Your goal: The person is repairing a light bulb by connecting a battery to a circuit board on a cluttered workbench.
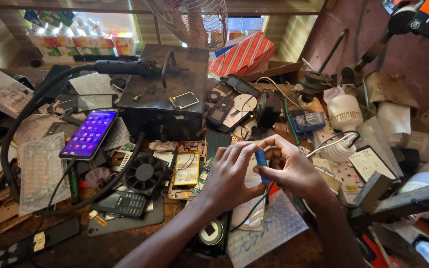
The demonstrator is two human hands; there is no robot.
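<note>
**Blue cylinder held between two hands over a crowded repair bench**

Blue cylindrical cell stood upright at the middle of the bench, pinched by the right hand between thumb and fingers. The left hand closed its fingertips on the cell's left side, so both hands grasped it. Thin black wires hung below. Just left lay a bare circuit board and a black fan. Farther left, a lit smartphone rested. A white bulb stood far right.
</note>
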